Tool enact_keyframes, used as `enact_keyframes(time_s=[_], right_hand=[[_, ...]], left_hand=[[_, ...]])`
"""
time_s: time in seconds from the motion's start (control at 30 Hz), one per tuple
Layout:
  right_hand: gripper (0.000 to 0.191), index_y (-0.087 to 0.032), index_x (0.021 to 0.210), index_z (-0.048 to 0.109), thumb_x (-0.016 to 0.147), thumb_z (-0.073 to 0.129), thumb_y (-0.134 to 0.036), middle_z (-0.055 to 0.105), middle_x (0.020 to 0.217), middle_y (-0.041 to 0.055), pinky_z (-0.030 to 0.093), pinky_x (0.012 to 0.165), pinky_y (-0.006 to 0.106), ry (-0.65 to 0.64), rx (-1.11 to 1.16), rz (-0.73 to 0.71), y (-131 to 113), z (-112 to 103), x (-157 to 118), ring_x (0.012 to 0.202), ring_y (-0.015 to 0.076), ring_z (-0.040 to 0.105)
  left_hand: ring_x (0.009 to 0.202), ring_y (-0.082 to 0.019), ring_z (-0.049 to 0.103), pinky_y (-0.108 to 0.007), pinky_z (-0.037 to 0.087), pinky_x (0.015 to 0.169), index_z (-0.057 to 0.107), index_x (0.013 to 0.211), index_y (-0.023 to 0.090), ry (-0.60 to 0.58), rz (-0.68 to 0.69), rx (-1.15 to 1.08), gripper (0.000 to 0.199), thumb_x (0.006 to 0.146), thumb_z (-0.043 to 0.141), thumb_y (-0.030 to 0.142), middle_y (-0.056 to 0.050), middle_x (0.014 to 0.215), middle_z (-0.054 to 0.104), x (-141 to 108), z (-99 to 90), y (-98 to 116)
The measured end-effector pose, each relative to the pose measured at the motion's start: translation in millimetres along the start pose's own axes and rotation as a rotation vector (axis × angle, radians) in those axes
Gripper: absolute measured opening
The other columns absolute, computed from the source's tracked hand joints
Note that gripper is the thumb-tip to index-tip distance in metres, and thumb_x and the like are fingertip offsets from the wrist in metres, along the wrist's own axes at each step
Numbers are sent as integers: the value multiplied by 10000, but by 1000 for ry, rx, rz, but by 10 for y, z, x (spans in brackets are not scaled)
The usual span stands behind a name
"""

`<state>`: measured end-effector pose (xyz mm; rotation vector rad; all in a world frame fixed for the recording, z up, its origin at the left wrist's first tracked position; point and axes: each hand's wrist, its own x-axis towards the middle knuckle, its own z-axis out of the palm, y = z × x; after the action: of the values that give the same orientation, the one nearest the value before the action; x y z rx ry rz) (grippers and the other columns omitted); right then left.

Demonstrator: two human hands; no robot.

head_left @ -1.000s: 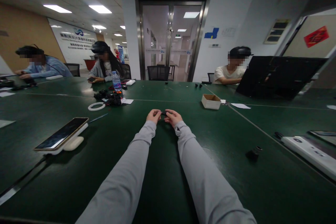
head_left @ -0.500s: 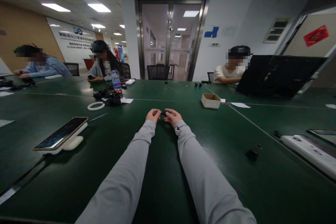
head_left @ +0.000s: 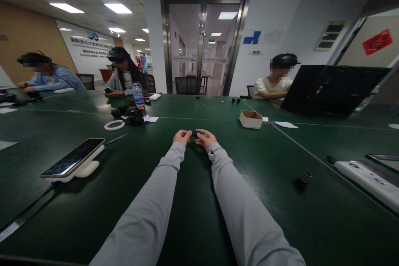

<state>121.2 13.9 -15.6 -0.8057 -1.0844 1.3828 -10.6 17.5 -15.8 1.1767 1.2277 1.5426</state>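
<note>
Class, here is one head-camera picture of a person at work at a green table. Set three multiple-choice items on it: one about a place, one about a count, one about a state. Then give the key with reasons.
1. Where does the cardboard box lie on the table?
A. ahead and right of the hands
B. left, beside the phone
C. at the near edge

2. How many other people sit at the table?
A. one
B. three
C. five

3. How do the two hands stand?
A. flat and apart
B. raised in the air
C. together, pinching a small dark part

Key: 1 A, the box lies beyond and right of the right hand. 2 B, two people sit far left and one far right. 3 C, the left hand and right hand meet on the small dark part between their fingers.
</note>
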Motion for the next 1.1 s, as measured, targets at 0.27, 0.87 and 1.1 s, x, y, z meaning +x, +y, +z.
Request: enact_keyframes(time_s=[0.27,0.87,1.1], right_hand=[[276,-159,906,614,636,664,-182,597,520,-16,509,468,202,-7,1,13,3,-2,5,462,94,585],[299,-163,906,607,621,681,-212,603,557,-14,517,470,201,-22,-11,2,-27,29,-28,470,88,584],[310,-160,915,610,618,683,-214,611,569,-5,517,478,207,-39,-15,1,-35,28,-40,487,94,589]], left_hand=[[400,-71,450,-221,396,445,512,595,159,17,18,140,311,611,598,457,30,475,510,-17,-19,11],[490,-121,480,-243,349,524,504,475,196,97,0,439,411,675,477,554,-3,464,529,-46,-64,110],[482,-121,461,-237,340,525,502,454,199,107,2,450,403,682,494,531,6,439,505,-70,-66,158]])
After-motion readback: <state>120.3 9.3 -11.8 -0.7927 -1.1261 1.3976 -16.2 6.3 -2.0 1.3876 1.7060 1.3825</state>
